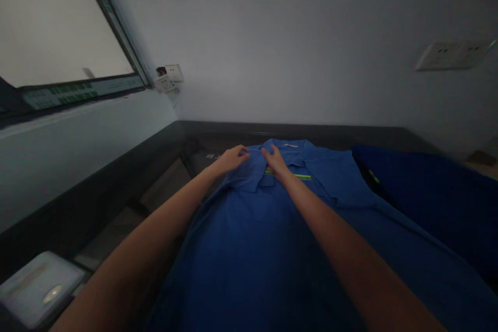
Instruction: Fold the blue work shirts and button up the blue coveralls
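A blue collared work jacket (249, 249) is spread over the dark table, its collar (290, 144) toward the wall. Yellow-green stripes cross its chest area, and folded flaps of cloth lie on both sides. My left hand (233, 159) rests at the jacket's left shoulder edge, fingers bent with the thumb a little apart. Over the inner edge of the left flap is my right hand (275, 160), thumb and forefinger spread. Its other fingers are partly hidden. Neither hand visibly grips the cloth.
Darker blue cloth (424, 192) lies to the right. A white box-like object (42, 285) is at the lower left. The dark table (241, 128) meets the wall at the back. Sockets (167, 79) are near the window corner; another socket plate (453, 56) is on the right.
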Demonstrator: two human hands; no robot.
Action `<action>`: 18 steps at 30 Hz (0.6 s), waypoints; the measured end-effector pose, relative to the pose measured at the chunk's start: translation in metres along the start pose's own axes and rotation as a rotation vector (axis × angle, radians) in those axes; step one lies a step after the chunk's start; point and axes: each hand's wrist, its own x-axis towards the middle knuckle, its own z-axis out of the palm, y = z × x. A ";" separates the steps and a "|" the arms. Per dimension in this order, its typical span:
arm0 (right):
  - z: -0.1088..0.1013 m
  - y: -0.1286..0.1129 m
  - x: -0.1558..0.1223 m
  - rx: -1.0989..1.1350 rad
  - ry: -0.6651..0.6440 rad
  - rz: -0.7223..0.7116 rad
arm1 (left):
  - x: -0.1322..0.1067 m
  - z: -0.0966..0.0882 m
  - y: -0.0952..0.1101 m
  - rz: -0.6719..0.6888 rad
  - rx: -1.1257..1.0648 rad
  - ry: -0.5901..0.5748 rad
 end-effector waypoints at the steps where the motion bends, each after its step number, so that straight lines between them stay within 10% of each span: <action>1: -0.002 0.004 -0.002 -0.055 -0.015 0.013 | -0.009 -0.001 -0.009 0.024 0.105 0.035; 9: 0.007 0.001 -0.006 -0.212 -0.115 0.011 | -0.100 0.007 -0.059 0.025 0.451 0.066; 18: 0.024 -0.006 -0.005 -0.268 -0.170 0.012 | -0.100 0.016 -0.056 -0.018 0.555 0.120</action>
